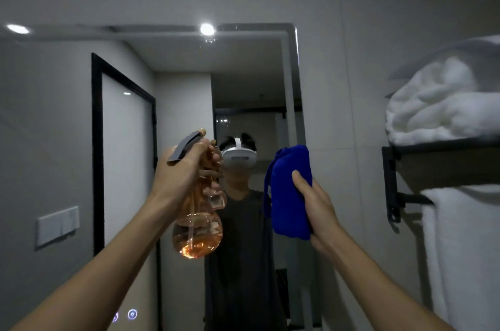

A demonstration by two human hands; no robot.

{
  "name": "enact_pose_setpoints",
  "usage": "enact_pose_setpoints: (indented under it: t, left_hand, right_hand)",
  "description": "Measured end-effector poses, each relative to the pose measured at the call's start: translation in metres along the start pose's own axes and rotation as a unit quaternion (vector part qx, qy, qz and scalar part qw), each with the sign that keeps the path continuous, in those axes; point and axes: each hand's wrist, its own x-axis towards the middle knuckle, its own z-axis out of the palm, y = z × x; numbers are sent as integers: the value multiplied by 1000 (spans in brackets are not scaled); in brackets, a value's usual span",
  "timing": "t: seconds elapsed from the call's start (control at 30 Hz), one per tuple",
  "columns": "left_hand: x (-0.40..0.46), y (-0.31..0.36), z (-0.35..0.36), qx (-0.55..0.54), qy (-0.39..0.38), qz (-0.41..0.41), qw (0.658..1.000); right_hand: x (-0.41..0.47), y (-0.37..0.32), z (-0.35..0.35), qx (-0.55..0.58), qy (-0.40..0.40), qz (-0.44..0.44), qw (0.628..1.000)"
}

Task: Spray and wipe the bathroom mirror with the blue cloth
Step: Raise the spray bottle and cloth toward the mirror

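Head view, facing large wall-mounted bathroom mirror (67, 119) at close range. Left hand (181, 171) raised, fingers wrapped tight around neck and trigger of clear orange-tinted plastic spray bottle (197, 233) with grey spray head, nozzle aimed at glass; small amount of liquid pooled in round base. Right hand (316, 206) raised alongside, closed on bunched bright blue cloth (289, 195), thumb across front, loose corner hanging down left side. Cloth held up before mirror near right edge; contact with glass cannot be told. Bottle and cloth near each other, not touching. Fine droplets visible on upper glass under reflected round ceiling light (207, 29). Reflected in mirror: person in dark shirt wearing white headset (239, 157), black-framed frosted door (124, 157). At right, black metal wall shelf (392, 184) with folded white towels (443, 111) on top, another white towel hanging below.
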Motion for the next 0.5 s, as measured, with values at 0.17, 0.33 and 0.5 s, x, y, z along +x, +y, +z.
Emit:
enact_pose_setpoints:
  t: [0.17, 0.33, 0.5]
  left_hand:
    - [33, 26, 10, 2, -1, 32, 999]
    - [55, 31, 23, 51, 30, 56, 997]
    - [61, 22, 31, 68, 58, 68, 994]
  right_hand:
    - [22, -32, 8, -19, 16, -50, 998]
    - [38, -44, 7, -34, 21, -66, 997]
    - [45, -50, 7, -51, 23, -71, 996]
